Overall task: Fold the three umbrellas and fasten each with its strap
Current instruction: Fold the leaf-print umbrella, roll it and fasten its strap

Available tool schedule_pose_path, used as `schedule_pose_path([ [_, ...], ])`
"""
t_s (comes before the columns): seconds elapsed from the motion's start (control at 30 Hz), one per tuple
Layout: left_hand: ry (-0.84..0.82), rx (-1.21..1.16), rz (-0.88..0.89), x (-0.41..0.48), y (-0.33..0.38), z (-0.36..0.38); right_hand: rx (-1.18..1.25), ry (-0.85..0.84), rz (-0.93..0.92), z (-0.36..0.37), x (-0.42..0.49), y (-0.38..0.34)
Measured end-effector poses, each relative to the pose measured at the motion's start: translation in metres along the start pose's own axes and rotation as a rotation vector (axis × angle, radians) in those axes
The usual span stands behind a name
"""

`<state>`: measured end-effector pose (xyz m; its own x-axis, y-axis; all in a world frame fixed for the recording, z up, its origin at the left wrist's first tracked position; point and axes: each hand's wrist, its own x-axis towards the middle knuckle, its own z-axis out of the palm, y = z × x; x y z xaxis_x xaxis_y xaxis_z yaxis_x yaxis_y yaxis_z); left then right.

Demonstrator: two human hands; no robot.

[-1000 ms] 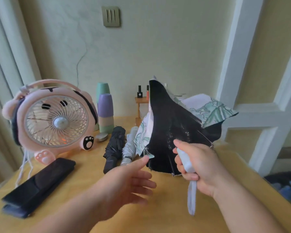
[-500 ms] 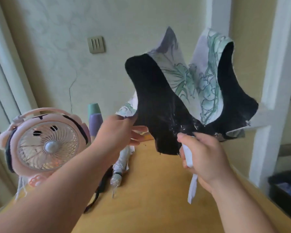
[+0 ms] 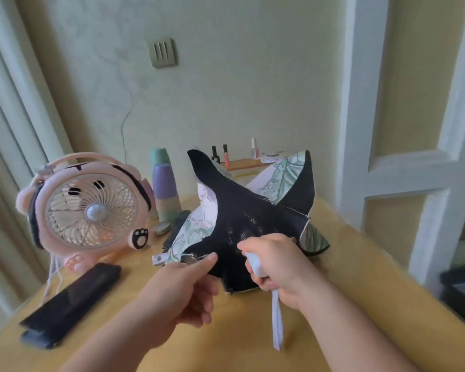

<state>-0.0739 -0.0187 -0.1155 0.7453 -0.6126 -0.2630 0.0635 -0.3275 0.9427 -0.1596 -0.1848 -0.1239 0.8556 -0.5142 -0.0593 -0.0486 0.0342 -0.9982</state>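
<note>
Yellow table [image 3: 239, 334] | right hand [image 3: 277, 267] grips umbrella handle [image 3: 255, 263] | left hand [image 3: 183, 291] pinches canopy edge [image 3: 191, 257] beside it

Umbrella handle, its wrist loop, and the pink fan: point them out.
umbrella handle [image 3: 253, 265], head view, exposed white grip
wrist loop [image 3: 277, 326], head view, middle of hanging band
pink fan [image 3: 94, 212], head view, centre hub

One fan [image 3: 91, 208], two umbrellas [image 3: 253, 218] (one mostly hidden), three stacked cups [image 3: 163, 181], three bottles [image 3: 226, 157], one black case [image 3: 70, 302].
</note>
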Motion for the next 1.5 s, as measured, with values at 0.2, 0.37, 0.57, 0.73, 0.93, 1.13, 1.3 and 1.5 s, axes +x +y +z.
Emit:
schedule_pose_path([
  [0.2,0.05,-0.137,0.074,-0.003,-0.007,-0.024,-0.313,-0.013,0.0,0.015,0.001,0.012],
  [0.37,-0.063,-0.149,-0.116,0.017,-0.03,-0.024,-0.487,-0.044,0.066,0.026,0.0,0.019],
  [0.57,-0.266,-0.371,-0.105,0.027,-0.035,0.0,-0.458,-0.145,0.109,0.027,-0.002,0.02],
  [0.73,-0.222,-0.684,-0.17,0.026,-0.042,0.014,-0.556,-0.158,0.062,0.041,-0.007,0.022],
  [0.93,-0.307,-0.907,-0.159,0.024,-0.045,0.005,-0.054,-0.092,0.055,0.069,-0.02,0.019],
  [1.13,-0.466,-0.931,-0.178,0.027,-0.041,-0.015,0.022,-0.161,0.012,0.083,-0.03,0.02],
  [1.3,-0.433,-1.052,-0.298,0.031,-0.04,-0.022,-0.393,-0.207,-0.062,0.086,-0.033,0.029],
  [1.5,-0.361,-1.126,-0.374,0.031,-0.038,-0.016,-0.83,-0.115,-0.243,0.08,-0.037,0.024],
])
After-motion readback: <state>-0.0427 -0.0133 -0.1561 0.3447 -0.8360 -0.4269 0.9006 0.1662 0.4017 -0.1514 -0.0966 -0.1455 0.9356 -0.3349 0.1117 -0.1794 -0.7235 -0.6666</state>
